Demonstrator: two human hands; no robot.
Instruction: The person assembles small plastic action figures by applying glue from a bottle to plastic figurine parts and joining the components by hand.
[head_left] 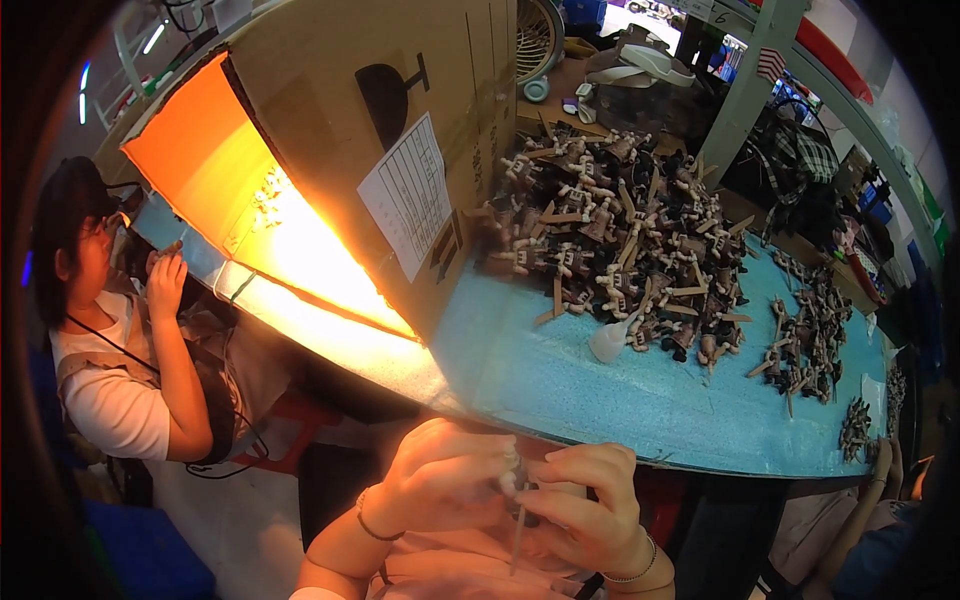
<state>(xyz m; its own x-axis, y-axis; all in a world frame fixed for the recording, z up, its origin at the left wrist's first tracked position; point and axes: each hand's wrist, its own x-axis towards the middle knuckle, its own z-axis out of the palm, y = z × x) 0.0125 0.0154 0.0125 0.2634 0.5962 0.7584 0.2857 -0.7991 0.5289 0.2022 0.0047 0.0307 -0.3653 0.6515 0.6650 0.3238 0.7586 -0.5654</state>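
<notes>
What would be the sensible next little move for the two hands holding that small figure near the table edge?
Probably pressing the parts together: the left hand and right hand pinch a small toy figure between them, a thin stick hanging from it, its joint apparently unfinished. The big pile of figures lies farther back.

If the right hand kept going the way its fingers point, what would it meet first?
The right hand points its fingers leftward, so it would probably meet the small figure part pinched between both hands, then the left hand. Depth is unclear.
</notes>
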